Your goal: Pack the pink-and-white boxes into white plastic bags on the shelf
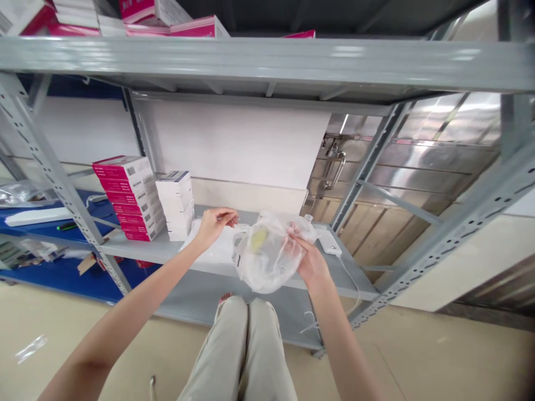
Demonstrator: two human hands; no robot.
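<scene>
A: Item?
B: Translucent white plastic bag [271,264], pinched by right hand [311,259], at front edge of grey metal shelf [144,253]. Left hand [215,224]: fingers curled, grip unclear.
A: Risk?
B: Bag could slip; cause, one-sided pinch.

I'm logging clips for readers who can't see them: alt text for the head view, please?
A person's right hand holds a translucent plastic bag at a grey metal shelf, the left hand raised beside it with fingers bent. Stacks of pink-and-white boxes and white boxes stand on the shelf to the left.
</scene>
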